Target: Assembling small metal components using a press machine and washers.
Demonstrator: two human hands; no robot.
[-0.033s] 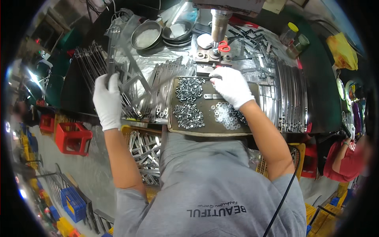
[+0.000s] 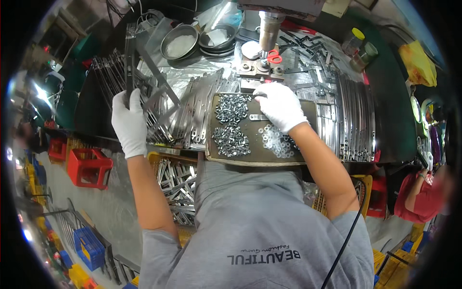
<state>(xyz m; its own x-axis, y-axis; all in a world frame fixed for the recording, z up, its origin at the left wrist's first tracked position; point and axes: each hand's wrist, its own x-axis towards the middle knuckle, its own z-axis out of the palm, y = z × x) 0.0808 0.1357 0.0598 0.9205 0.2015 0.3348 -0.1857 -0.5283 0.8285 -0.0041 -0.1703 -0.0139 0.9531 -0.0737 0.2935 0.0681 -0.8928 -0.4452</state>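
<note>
My left hand (image 2: 129, 123), in a white glove, is closed on a linkage of flat metal bars (image 2: 130, 58) and holds it up over the left side of the bench. My right hand (image 2: 281, 107), gloved too, has its fingers together at the far edge of a shallow tray (image 2: 255, 164), just below the press tool's die block (image 2: 250, 84). Whatever those fingertips hold is hidden. Small metal rivets (image 2: 232, 108) lie in two piles in the tray. Pale washers (image 2: 276, 140) and a short flat metal strip (image 2: 257, 117) lie beside and below my right hand.
The press ram (image 2: 268, 31) comes down behind my right hand, with red-handled scissors (image 2: 274, 57) beside it. Stacked metal bars (image 2: 356, 115) line the right side, others (image 2: 197, 108) the left. Metal bowls (image 2: 179, 42) and jars (image 2: 353, 41) stand farther back.
My left hand and the linkage have shifted slightly left, and the linkage's bars look less blurred. My right hand has moved a little left, staying by the tray's far edge.
</note>
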